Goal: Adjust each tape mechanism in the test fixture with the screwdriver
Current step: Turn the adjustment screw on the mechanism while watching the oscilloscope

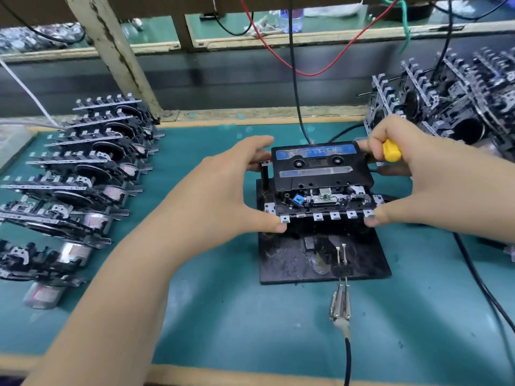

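At the centre of the green mat (223, 316), on the black fixture plate (292, 263), sits the tape mechanism (320, 203) with a cassette (320, 165) loaded on top. I hold it from both sides. My left hand (225, 188) pinches the left end, thumb at the front tab rail and fingers behind. My right hand (418, 174) takes the right end the same way, with the yellow handle of the screwdriver (391, 150) tucked under its curled fingers; the blade is hidden from me.

Risks, as I judge them:
1. The right hand does 2 jobs at once. A slip of the palmed tool could strike the cassette or loosen the pinch, tilting the mechanism.
2. The black cable (296, 87) drops in just behind the cassette; lifting backward could snag it.
3. The 2 upright contact pins (341, 254) stand at the plate's front edge, directly in my pull-back path.

Room: the row of mechanisms (78, 168) on the left and the stacked pile (451, 107) on the right stand close. Open mat lies toward me, apart from the clip lead (340, 310).
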{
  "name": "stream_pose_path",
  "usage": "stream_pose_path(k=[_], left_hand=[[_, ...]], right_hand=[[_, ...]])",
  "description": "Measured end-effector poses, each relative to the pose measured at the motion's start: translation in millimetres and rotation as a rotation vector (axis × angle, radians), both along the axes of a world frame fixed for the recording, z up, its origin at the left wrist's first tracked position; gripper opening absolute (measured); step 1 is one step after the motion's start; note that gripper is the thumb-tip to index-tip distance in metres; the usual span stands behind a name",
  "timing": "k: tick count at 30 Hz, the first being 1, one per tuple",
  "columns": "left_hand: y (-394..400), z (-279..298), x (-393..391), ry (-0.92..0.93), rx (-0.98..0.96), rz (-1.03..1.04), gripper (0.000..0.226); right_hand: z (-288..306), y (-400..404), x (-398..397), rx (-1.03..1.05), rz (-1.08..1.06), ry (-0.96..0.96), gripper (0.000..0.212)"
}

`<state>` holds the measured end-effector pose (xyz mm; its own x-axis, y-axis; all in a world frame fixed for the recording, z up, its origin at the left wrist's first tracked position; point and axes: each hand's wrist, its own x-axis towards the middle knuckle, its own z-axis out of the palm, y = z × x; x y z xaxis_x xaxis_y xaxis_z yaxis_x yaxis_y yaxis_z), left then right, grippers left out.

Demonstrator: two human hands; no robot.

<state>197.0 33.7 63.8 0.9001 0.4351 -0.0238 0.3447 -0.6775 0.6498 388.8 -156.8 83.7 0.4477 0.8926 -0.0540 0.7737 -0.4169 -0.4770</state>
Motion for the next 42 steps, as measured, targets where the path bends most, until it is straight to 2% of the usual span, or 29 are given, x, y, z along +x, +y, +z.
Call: stream_pose_path(k=[9,17,30,42], left_hand=[[-6.7,-4.8,-4.1,-0.05,0.099,0.024,0.117],[-9.1,-8.7,-6.2,-0.06,0.061,0.04,0.116],[-5.8,17.9,6.4,0.172,0.175,0.003,0.129],[-1.8,8.7,5.2,0.13,0.069,0.002,0.125]], right_hand=[[-7.5,-7.1,0.0,0.087,-0.009,-0.009,0.072],[-11.9,-9.2,2.2,0.107,-0.015,0.051,0.073],[-0.9,0.7,5.1,-0.022,0.045,-0.049,0.07],[-9.0,-2.7,10.7,0.012,-0.001,-0.011,0.075]])
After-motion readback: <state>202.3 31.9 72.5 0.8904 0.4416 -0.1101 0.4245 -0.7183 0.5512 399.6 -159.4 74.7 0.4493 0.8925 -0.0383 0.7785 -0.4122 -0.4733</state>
